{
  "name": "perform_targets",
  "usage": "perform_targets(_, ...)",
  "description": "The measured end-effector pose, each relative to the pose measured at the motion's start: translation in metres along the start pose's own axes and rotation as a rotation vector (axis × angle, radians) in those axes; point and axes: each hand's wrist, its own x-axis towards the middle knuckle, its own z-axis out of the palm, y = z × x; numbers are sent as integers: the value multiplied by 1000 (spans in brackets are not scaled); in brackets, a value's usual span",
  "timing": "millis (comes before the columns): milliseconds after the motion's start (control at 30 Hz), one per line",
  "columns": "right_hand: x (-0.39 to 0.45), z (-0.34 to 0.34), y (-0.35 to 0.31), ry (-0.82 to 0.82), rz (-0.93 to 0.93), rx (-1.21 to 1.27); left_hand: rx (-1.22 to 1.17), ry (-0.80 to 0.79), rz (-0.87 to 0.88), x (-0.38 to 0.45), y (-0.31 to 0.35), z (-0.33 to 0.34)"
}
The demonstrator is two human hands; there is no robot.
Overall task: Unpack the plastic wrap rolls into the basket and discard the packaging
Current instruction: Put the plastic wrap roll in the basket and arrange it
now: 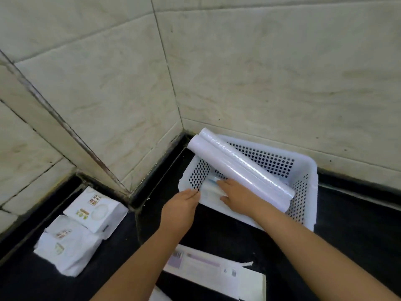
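A white perforated basket (303,168) stands on the black counter in the tiled corner. Two plastic wrap rolls (236,168) lie side by side, slanting across the basket with their far ends resting on its back left rim. My right hand (236,196) lies flat on a white packet (209,189) inside the basket, beside the rolls' near end. My left hand (181,206) touches the basket's front left rim with its fingers together. An opened white and purple cardboard package (208,268) lies flat on the counter under my forearms.
Several white wrapped tissue packs (80,227) sit on the counter at the left. Tiled walls close in the corner behind the basket. The counter's black surface (358,231) stretches to the right of the basket.
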Motion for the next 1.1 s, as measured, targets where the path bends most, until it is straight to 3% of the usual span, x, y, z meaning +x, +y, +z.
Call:
perform_targets(200, 19, 5, -5, -148, 152, -111, -52, 11, 26, 0, -8, 5)
perform_targets(500, 21, 8, 2, -214, 181, 80, -106, 28, 32, -3, -13, 6)
perform_targets(567, 17, 4, 2, -228, 171, 136, -81, -60, 28, 2, -11, -4)
perform_targets(667, -1, -7, 7, -187, 167, 232, 29, -340, -37, 22, -8, -16)
perform_targets(800, -37, -18, 29, -130, 136, 276, 90, -523, -16, 72, 3, 3)
perform_targets(933, -50, -26, 44, -258, 171, 426, 60, -747, -70, 111, 18, 35)
perform_targets(1100, -50, -28, 59, -387, 311, 547, 93, -904, 32, 114, 15, 56)
